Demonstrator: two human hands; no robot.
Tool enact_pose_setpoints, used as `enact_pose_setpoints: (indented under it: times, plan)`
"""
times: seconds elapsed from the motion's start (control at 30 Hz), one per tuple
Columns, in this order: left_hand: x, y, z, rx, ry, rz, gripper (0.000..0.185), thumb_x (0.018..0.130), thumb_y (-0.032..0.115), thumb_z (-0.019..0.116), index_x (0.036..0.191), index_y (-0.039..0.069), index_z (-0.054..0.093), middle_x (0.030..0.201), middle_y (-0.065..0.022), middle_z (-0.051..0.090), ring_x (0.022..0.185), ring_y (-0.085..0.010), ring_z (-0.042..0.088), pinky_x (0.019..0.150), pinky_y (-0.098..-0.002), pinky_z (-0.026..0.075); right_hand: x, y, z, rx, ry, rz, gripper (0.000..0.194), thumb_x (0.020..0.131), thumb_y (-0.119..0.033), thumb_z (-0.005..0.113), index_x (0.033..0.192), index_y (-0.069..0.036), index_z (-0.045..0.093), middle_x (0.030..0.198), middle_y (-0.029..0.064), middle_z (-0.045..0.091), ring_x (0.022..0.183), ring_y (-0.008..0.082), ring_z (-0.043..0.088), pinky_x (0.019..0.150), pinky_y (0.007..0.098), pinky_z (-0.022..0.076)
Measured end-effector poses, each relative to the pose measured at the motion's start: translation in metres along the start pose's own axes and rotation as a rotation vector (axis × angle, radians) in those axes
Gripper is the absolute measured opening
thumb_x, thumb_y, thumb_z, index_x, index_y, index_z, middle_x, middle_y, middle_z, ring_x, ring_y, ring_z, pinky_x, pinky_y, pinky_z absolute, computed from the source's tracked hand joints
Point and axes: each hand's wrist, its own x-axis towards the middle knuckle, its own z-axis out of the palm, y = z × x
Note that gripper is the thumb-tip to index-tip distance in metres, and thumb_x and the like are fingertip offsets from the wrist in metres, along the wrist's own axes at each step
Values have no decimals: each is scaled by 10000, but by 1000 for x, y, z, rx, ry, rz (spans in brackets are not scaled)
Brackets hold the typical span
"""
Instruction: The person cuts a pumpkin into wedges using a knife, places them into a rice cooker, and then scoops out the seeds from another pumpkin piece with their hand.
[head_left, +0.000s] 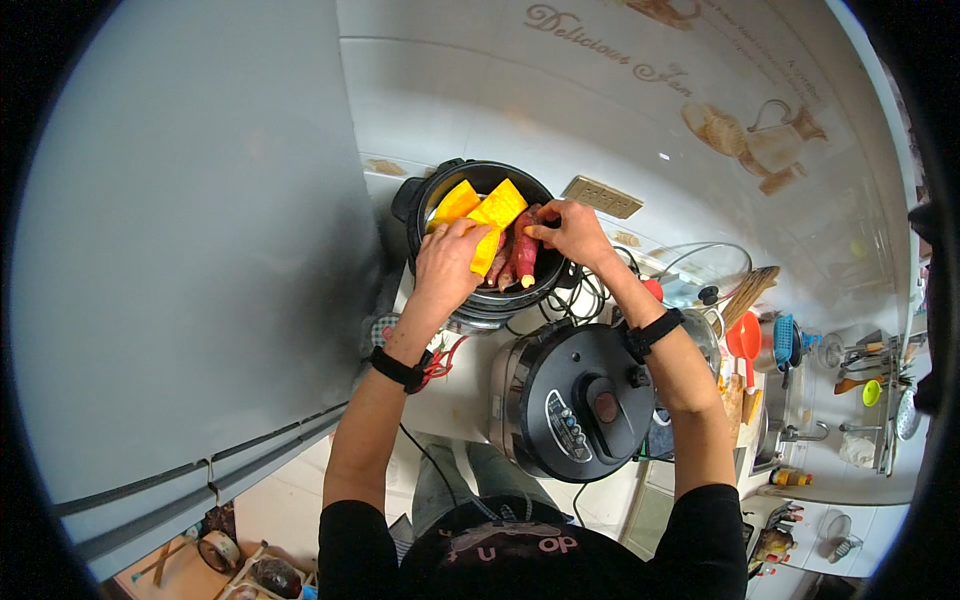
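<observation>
A black round cooker pot stands uncovered against the tiled wall. In it lie several yellow-orange pumpkin pieces on the left and purple-red sweet potatoes on the right. My left hand rests over the pot's left side, its fingers on a pumpkin piece. With thumb and fingers, my right hand holds the upper end of a sweet potato at the pot's right side. Both wrists wear black bands. The pot's bottom is mostly hidden by the food.
A lidded electric pressure cooker stands near me, right of centre. Black cables lie beside the pot below a socket strip. A large grey panel borders the left. Farther right are a red ladle, a pot and a sink.
</observation>
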Motion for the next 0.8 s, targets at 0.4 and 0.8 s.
enact_pose_setpoints:
  times: [0.4,0.8]
  plan:
    - [-2,-2,3,-13,37,7,609,658,105,813,1244,136,649,1223,-67,622,1126,-322,592,959,-424,481,-5,-4,39,70,-5,215,791,678,-340,909,1240,0,468,1157,255,591,1064,401,611,937,417,509]
    - [-3,-7,-10,-146,54,-49,621,650,25,801,1246,72,635,1251,-109,617,1141,-333,595,1002,-424,478,10,-11,-25,119,-406,55,390,820,-104,795,1163,0,640,956,146,694,690,219,709,652,319,580]
